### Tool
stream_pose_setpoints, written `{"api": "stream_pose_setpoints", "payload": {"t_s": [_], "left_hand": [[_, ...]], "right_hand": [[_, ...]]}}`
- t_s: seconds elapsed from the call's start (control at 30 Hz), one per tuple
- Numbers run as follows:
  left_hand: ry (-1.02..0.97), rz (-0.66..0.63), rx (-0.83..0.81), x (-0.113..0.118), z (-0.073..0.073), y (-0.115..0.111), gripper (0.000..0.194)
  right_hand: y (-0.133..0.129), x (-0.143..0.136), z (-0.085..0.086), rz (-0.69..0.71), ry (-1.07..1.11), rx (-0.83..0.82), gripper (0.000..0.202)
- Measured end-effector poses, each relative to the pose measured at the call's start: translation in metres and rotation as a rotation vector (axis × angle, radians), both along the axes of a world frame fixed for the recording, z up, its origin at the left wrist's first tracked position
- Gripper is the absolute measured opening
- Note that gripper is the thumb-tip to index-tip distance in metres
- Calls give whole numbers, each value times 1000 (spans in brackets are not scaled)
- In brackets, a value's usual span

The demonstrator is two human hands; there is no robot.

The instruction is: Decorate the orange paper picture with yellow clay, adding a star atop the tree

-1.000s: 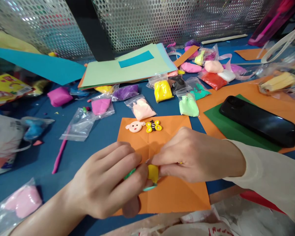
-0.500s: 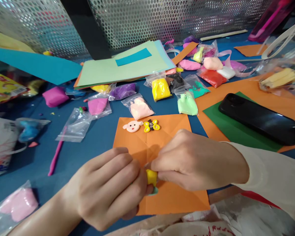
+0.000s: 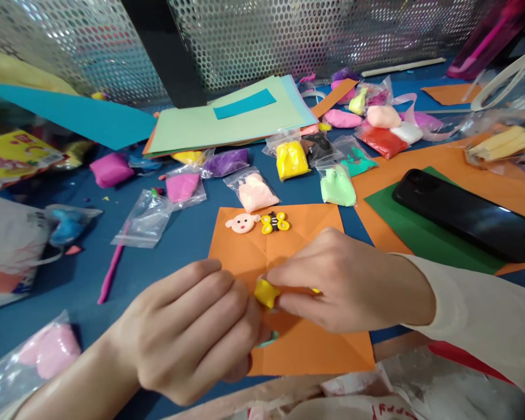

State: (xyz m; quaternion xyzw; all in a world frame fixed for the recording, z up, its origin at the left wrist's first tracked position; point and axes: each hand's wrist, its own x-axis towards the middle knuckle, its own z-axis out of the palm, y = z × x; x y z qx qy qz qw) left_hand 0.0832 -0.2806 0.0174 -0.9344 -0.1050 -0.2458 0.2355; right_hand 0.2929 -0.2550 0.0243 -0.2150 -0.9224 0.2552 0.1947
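Between the thumb and fingers of my right hand [image 3: 332, 283] is a piece of yellow clay [image 3: 266, 293], close to the fingertips of my left hand [image 3: 196, 329]. My left hand is curled; a bit of green clay [image 3: 268, 339] shows at its fingertips, over the orange paper square [image 3: 315, 356]. A second yellow speck shows by my right fingers. On the upper part of the square lie a pink clay face [image 3: 242, 223] with small ears and, touching or close beside it, a yellow and black clay butterfly [image 3: 275, 223].
Bagged clay, including yellow [image 3: 292, 160], light green [image 3: 338, 185] and pale pink [image 3: 256, 192], lies beyond the square. A black phone [image 3: 464, 214] rests on green paper at right. At left are a pink stick [image 3: 111, 274] and bags; a paper stack [image 3: 192, 129] lies behind.
My right hand has pulled the yellow clay slightly up and away from my left fingertips. The green piece shows more separately from it. The view has shifted slightly.
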Motion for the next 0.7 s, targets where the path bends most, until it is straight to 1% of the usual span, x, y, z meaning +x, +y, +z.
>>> {"api": "stream_pose_setpoints", "payload": {"t_s": [0.2,0.27,0.37,0.43,0.57,0.7], "left_hand": [[-54,67,-40,-2,-1,6,13],[-34,55,-57,-1,-1,9,16],[7,9,-70,0,-2,10,24],[10,7,-74,0,-2,9,26],[19,6,-63,1,-3,6,21],[4,12,-67,3,-5,8,22]], "right_hand": [[1,1,-1,7,-40,103,22],[2,1,0,19,-59,108,24],[2,1,1,44,-102,85,22],[2,1,2,55,-121,76,21],[0,0,3,69,-113,100,25],[-1,-1,2,75,-117,135,27]]}}
